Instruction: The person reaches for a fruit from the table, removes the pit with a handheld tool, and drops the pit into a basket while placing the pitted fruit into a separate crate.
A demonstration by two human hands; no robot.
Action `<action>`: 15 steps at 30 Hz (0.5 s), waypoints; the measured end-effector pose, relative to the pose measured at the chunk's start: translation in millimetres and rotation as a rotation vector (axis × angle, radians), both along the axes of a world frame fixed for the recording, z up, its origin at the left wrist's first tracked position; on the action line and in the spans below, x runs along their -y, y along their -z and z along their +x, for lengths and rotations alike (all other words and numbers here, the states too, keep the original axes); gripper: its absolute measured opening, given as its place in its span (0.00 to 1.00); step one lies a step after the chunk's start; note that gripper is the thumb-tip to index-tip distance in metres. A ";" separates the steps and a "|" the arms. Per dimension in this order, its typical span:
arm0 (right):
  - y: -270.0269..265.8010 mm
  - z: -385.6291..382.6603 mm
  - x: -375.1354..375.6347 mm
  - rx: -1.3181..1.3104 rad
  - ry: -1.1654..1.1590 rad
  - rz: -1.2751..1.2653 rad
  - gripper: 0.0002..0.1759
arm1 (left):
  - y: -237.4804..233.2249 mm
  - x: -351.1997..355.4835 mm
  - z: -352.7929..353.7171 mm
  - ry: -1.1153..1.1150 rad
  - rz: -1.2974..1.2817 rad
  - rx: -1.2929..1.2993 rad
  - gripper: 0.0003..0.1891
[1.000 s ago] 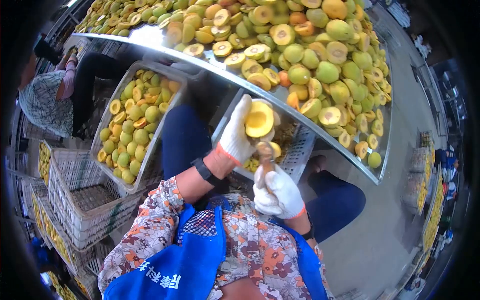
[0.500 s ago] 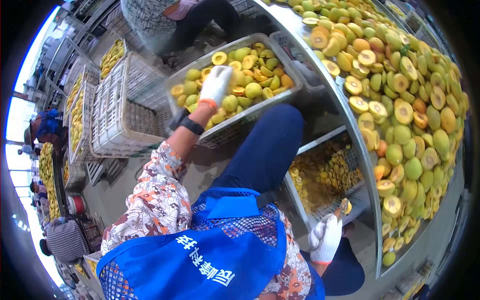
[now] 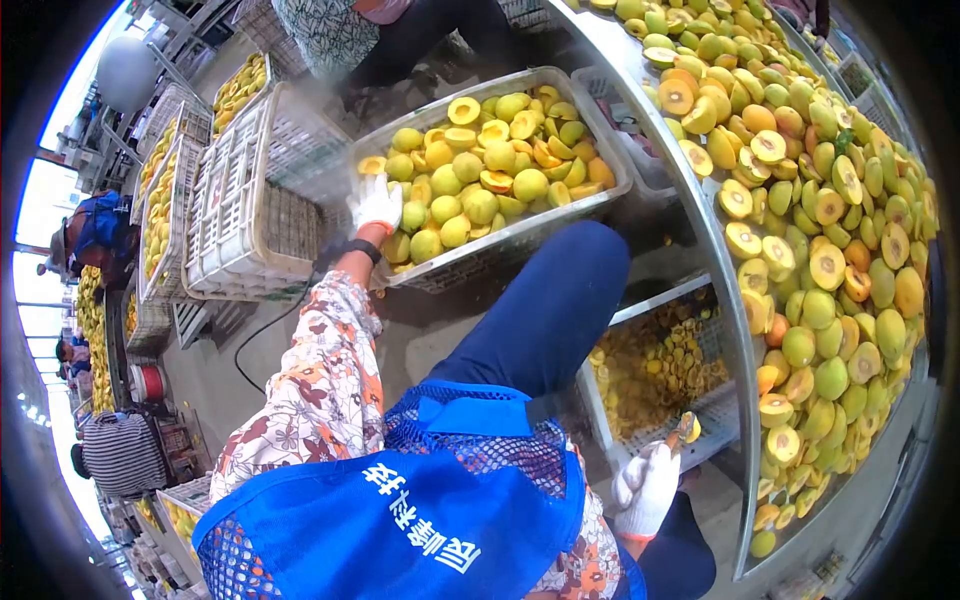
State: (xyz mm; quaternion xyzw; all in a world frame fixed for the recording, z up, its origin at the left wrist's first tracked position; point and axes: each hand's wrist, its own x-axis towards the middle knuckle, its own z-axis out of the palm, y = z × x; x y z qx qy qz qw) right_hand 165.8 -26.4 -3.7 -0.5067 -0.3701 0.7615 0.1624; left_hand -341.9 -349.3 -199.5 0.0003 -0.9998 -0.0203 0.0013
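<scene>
My left hand [image 3: 377, 206], in a white glove, rests at the left rim of a white crate [image 3: 520, 225] of green-yellow fruit, its fingers apart beside the whole and halved fruit [image 3: 465, 167]. At the lower right, my gloved right hand [image 3: 645, 487] is closed round a small pitting tool [image 3: 676, 435], with a yellowish piece at its tip. Just above that hand is a low crate [image 3: 598, 405] holding small brown-yellow pieces [image 3: 668, 362].
A metal-edged table [image 3: 722, 262] heaped with halved fruit [image 3: 828, 265] runs along the right. Stacked white crates [image 3: 225, 215] stand at left. A co-worker [image 3: 330, 35] sits at the top; other people are farther left. A dark cable lies on the floor.
My left hand has moved from over the fruit down and left to the crate's rim. The right hand still holds the tool, slightly lower. The camera view has shifted a little.
</scene>
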 end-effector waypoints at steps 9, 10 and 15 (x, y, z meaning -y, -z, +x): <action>-5.9 13.4 -4.7 -0.011 -0.013 -0.039 0.08 | 28.4 37.4 -45.9 0.156 0.041 0.186 0.33; -7.0 16.7 -7.8 -0.007 -0.054 -0.067 0.09 | 21.5 31.7 -53.7 0.108 0.046 0.269 0.35; 0.2 27.6 -5.9 -0.019 0.013 -0.058 0.09 | -69.1 -107.2 -31.2 0.345 0.226 -0.319 0.26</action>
